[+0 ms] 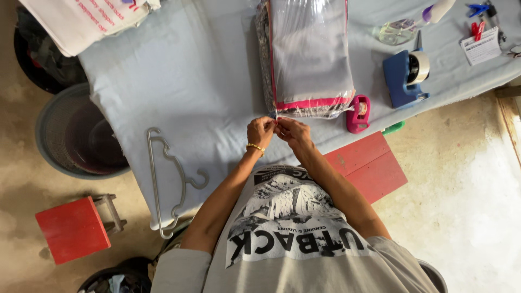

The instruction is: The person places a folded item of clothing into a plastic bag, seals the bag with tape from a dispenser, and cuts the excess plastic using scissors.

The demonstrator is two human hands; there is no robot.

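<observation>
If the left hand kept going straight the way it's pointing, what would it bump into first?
Probably the clear plastic bag of folded cloth: the left hand points at its near, pink-edged end, already about touching it.

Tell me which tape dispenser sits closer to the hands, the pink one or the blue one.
The pink dispenser, small and right beside the bagged stack's near corner, just right of the hands. The blue dispenser is bigger and sits farther back to the right.

Glossy clear plastic bag (pixel 309 54) lies on matt pale cloth (pixel 190 81).
</observation>
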